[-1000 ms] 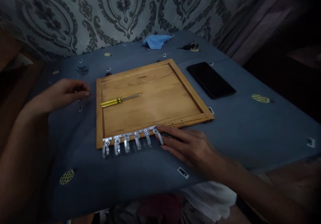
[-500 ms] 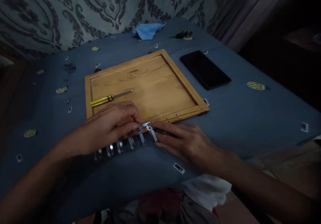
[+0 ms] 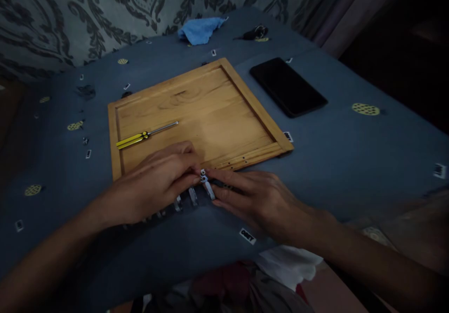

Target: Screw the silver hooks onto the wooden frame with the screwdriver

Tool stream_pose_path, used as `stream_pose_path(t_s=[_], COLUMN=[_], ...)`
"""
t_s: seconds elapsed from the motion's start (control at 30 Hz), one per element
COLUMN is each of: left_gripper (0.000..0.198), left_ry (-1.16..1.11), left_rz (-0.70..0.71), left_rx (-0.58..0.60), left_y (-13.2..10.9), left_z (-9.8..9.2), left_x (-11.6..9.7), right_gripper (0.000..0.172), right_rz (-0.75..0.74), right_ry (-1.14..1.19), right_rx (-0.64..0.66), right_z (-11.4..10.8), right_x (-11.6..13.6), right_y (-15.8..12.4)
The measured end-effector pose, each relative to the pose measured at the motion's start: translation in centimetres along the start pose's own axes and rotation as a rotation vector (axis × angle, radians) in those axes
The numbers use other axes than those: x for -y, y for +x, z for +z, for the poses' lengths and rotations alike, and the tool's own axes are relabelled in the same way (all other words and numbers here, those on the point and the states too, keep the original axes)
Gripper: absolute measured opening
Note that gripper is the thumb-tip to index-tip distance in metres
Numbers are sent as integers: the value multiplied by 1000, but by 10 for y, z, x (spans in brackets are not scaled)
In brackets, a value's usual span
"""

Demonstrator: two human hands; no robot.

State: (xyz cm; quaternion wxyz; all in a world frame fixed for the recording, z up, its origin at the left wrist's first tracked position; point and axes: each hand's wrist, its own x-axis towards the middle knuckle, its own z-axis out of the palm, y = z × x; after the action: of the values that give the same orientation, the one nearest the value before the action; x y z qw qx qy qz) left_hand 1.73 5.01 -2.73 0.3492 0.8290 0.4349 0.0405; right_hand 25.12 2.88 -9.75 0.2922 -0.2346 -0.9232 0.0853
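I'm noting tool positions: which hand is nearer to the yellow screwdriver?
Left. The left hand is on the near side of the screwdriver, apart from it; the right hand is farther right, by the front edge of the wooden board.

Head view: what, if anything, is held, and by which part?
Right hand holds the rightmost hook by its right side; for the left hand it cannot be told.

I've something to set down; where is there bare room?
Bare cloth lies right of the board, between the flat black device and right hand. The board's middle, right of the yellow screwdriver, is bare too. Crowded: its near edge, where the left hand and right meet at metal hooks.
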Motion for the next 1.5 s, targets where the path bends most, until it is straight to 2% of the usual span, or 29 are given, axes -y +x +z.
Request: stream_pose_path(t_s=[0.2,0.7,0.87,1.07,1.27,1.5], left_gripper=[17,20,19,18,20,20], left_ry=[9,85,83,69,106,191], left_rz=[-13,-9,-21,90,155,164], left_rx=[7,5,-40,-180,-215,-243], left_y=[3,8,7,-3,-10,0], left_z=[0,0,3,0,5,16], left_x=[0,-3,-1,2,-1,0], right_gripper=[25,29,27,26,27,27], right_rz=[-1,2,-12,2,-4,6], right_ry=[2,-3,-1,31,-1,13], right_rx=[0,-21,-40,-11,-26,-34], right_z=[1,0,-1,1,1,3], right_x=[0,0,0,0,-1,0], right_y=[0,0,1,-1,0,-2])
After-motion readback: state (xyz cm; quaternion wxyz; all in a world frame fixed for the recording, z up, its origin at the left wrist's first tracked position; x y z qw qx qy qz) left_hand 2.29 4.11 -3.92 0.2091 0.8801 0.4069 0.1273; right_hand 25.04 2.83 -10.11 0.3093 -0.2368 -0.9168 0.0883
